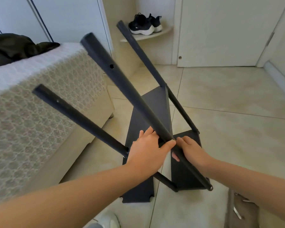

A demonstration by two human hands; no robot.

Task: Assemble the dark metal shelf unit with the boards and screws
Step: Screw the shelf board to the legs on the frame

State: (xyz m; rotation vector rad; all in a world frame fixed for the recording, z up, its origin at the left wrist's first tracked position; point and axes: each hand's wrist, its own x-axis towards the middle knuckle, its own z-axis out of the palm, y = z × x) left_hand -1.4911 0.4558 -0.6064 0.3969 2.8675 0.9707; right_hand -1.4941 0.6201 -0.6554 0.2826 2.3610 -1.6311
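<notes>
Head view: the dark metal shelf unit [186, 175] stands tilted on the pale tiled floor [229, 99], just beside the bed with the lace-patterned cover [44, 102].

- **Hands:** The left hand [148, 148] and the right hand [191, 148] both have their fingers wrapped round the central dark round metal pole [122, 86]. They sit close together low on its length.
- **Done:** Two dark flat rectangular boards, a longer one [148, 112] and a shorter one [186, 162], sit between the uprights. Two further dark metal poles, one left [79, 117] and one far [143, 55], are already joined at the board corners.
- **Outstanding:** The upper stretches of all three poles carry nothing, and a screw hole [111, 66] on the central pole is unfilled. By my judgement the unit is roughly at its midpoint, with upper boards and their screws still to be fitted.
- **Unclear:** Small bright metal items [237, 211] lie at the lower right edge. They may be screws or a tool, but the view is too blurred to tell.
</notes>
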